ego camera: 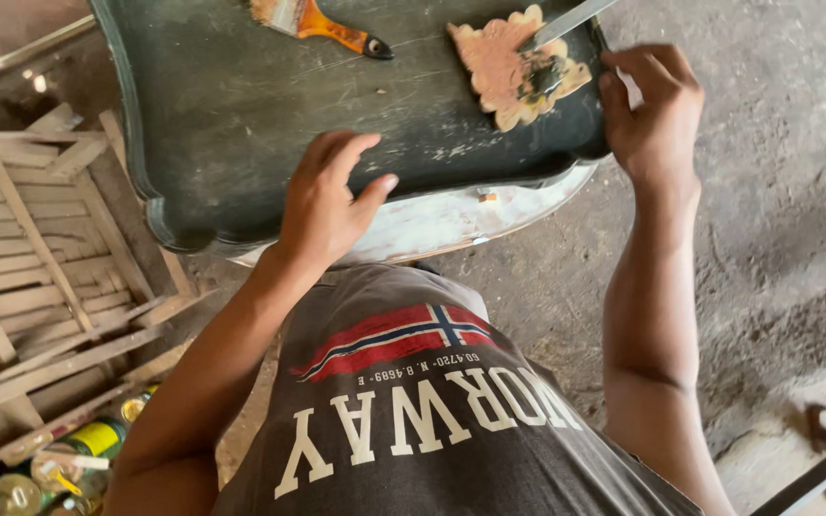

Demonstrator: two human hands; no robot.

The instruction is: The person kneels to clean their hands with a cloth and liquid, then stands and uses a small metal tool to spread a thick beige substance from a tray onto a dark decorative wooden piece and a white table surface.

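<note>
Hands flank the dark tabletop [241,105]: left hand [327,201] flat and empty at its near edge, right hand [652,110] gripping the right edge just beside the carved ornament [509,67], brush [322,21] lying farther off.

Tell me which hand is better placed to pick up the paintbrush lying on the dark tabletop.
Left, probably. The left hand rests open on the dark tabletop, on the same side as the paintbrush. The right hand is at the far edge, beside the putty patch.
</note>
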